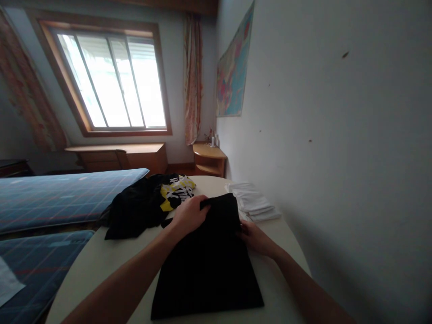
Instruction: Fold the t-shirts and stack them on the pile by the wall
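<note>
A black garment (209, 270) lies folded into a flat panel on the round, pale table (111, 265); its exact kind cannot be made out. My left hand (191, 213) is closed on its far left edge, thumb and fingers pinching the cloth. At the far right side, my right hand (256, 237) has its fingers curled round the edge, their tips partly hidden by the fabric. Left of the panel is a loose heap of black clothes (135, 209), with a yellow, white and black printed piece (177, 191) on its right. White folded cloths (253, 202) are stacked at the right.
The white wall (337, 157) runs close along the table's right side. Blue plaid mattresses (60, 198) lie to the left. Beyond the table stand a wooden desk (145, 155) under the window and a small corner shelf (209, 150).
</note>
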`<state>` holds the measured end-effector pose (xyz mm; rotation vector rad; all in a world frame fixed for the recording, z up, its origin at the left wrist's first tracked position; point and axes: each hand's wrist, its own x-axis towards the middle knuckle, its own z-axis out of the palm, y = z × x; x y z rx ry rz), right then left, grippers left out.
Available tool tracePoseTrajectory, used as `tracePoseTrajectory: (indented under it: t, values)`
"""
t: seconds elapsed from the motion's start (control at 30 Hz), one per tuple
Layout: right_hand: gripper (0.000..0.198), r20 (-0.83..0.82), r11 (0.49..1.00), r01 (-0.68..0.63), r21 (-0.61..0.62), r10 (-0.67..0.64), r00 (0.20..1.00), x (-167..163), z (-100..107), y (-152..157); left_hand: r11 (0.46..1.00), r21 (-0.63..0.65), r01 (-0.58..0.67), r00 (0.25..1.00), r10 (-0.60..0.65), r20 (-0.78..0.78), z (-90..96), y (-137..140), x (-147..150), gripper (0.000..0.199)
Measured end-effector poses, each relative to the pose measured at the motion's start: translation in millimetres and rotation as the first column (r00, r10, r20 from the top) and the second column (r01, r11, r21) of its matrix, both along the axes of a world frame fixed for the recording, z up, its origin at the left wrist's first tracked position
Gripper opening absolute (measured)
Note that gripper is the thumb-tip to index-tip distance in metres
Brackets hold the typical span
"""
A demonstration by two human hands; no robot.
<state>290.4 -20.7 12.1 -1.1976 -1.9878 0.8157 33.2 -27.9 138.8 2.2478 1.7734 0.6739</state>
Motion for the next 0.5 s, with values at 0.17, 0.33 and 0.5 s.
tracePoseTrajectory:
  t: [0.17, 0.33, 0.5]
  values:
    - [0.044, -0.252, 0.974, -0.129, -0.188, 0.080, 0.964, 7.0, -11.7, 9.3, 0.998, 0.009, 0.064, 0.998, -0.065, 0.022, -0.3, -4.2, 2.5, 0.025]
    - [0.033, -0.118, 0.993, 0.026, -0.111, -0.040, 0.992, 7.3, -6.0, 7.7, 0.983, 0.078, 0.164, 0.986, -0.161, -0.037, 0.7, -31.9, 4.2, 0.024]
    - [0.031, -0.144, 0.989, -0.026, -0.149, 0.005, 0.990, 13.1, 1.2, 4.8, 0.950, 0.034, 0.310, 0.941, -0.302, -0.150, -9.4, -62.0, 7.1, 0.029]
